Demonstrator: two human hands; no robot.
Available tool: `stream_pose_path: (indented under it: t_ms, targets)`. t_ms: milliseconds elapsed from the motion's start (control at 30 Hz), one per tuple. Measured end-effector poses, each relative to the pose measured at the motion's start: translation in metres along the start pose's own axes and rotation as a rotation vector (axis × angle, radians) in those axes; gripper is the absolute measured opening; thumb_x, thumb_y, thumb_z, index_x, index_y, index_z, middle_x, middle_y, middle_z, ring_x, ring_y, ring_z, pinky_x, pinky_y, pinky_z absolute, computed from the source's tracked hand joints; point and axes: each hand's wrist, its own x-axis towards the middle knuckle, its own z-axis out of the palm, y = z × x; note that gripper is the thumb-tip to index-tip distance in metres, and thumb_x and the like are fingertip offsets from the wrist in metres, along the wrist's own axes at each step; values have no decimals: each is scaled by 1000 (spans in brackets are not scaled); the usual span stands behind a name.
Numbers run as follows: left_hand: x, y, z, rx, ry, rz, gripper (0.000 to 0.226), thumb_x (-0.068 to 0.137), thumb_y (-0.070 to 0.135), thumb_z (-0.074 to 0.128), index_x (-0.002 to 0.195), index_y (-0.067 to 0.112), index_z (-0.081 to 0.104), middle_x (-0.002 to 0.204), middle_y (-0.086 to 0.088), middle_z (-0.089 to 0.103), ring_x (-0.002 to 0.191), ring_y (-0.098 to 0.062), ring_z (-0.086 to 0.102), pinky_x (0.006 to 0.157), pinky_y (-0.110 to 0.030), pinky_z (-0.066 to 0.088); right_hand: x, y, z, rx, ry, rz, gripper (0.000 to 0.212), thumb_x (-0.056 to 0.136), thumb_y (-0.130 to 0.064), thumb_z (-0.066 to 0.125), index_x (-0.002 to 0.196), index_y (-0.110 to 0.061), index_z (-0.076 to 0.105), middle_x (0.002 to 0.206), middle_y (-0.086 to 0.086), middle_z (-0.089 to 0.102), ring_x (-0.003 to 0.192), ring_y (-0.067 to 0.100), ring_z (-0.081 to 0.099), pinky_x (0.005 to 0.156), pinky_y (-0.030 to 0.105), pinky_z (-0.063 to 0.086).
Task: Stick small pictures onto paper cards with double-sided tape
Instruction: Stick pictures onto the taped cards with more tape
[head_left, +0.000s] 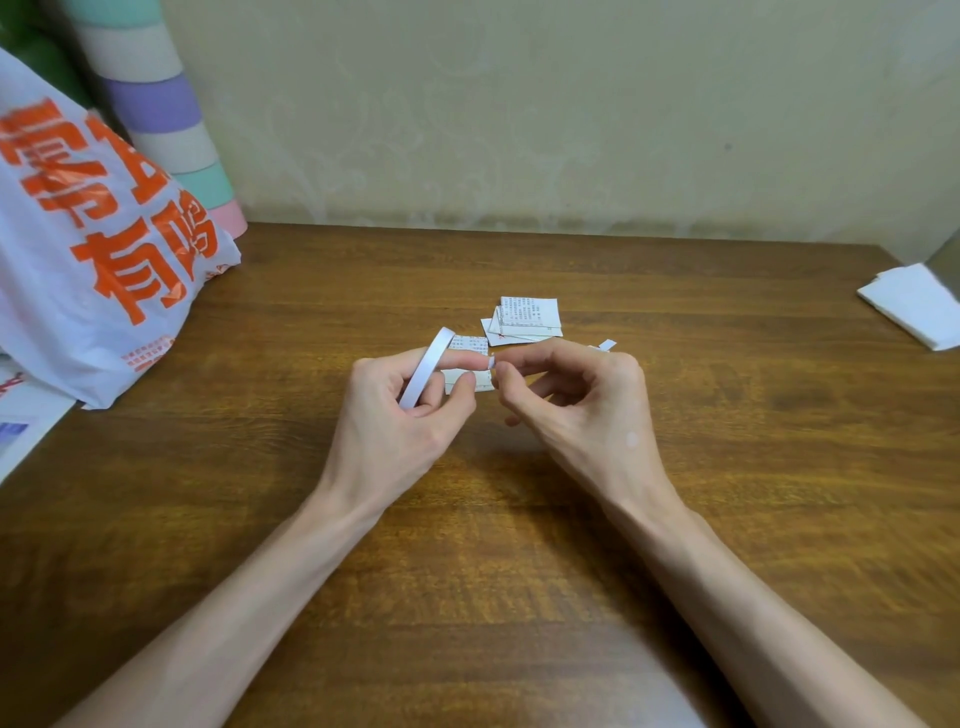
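Wooden table (675, 519) against a beige wall.
- Left hand (395, 415): fingers curled, tape roll (423, 371) ringed over the index finger, thumb and index pinching a printed card (470, 344).
- Right hand (582, 400): just beside it at 3 o'clock, thumb and forefinger nipped on the tape end (491, 364) at the card's edge.
- Card stack (527, 319): on the table at 12 o'clock of the hands, near but apart.
- Plastic bag (93, 270): 9 o'clock, well apart.
- Folded white paper (914, 306): 3 o'clock, far edge.

- White plastic bag (104, 249) printed with large orange characters, standing at the left of the wooden worktop (519, 571).
- Pastel-striped roll (166, 119) behind the bag, against the beige wall (571, 104).
- Folded white tissues (914, 306) at the worktop's right edge.
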Motion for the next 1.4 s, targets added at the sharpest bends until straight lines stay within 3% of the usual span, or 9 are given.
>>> stream_pose_path:
  t_ms: [100,333,467,567,733,867,1067,1267,1400]
  targets:
    - [0,0,0,12,-3,11,18,95,4,71,97,19,81,53,6,27,49,-7,28,56,-16,35,0,-1,0,20,4,-3,3,89,-16,80,88,-18,79,77,-14,76,61,19,71,61,27,56]
    - [-1,-1,1,12,-11,3,19,96,4,71,99,20,81,54,3,26,49,-7,27,54,-24,32,-1,-2,-1,7,-3,-6,6,90,-12,79,87,-17,79,69,-18,71,58,16,69,58,16,46]
    - [0,-1,1,13,-9,14,19,95,4,71,99,19,81,53,11,26,48,-7,28,55,-17,33,-1,-3,-1,2,3,-13,5,88,-15,81,86,-19,78,74,-13,74,59,13,69,57,17,48]
    - [0,0,1,13,-7,8,20,95,4,71,98,20,82,54,7,25,49,-6,25,53,-19,31,0,-2,-2,-13,2,-7,8,88,-12,78,85,-19,78,69,-20,70,57,9,66,58,12,42]
    - [-1,1,1,8,-8,10,19,95,4,71,98,19,82,53,12,25,48,-6,27,54,-14,32,-1,-2,-1,6,1,-18,7,87,-15,82,88,-20,77,80,-9,76,60,11,69,57,13,44]
    - [0,1,0,12,-9,11,19,95,3,71,98,19,81,53,9,25,48,-6,26,55,-14,33,-2,-3,-2,-30,12,-19,9,87,-11,79,87,-20,78,76,-12,74,58,8,66,56,8,40]
    - [-1,2,0,27,-16,14,18,95,4,71,99,19,81,52,12,27,46,-6,29,55,-13,35,-2,-3,-1,-31,17,-23,8,87,-14,80,87,-21,77,78,-10,74,60,10,67,57,11,42]
    - [0,3,-1,16,-17,6,17,95,4,71,99,18,81,54,-9,27,48,-7,28,56,-15,37,-3,-4,-1,-72,31,-79,11,86,-17,82,94,-20,76,80,-9,73,64,13,69,59,11,44]
    - [-1,2,-1,25,-20,6,17,96,5,72,100,19,81,53,3,29,48,-7,30,56,-15,38,-3,-4,-1,-93,51,-108,7,88,-14,81,89,-19,77,84,-15,75,66,12,69,59,11,45]
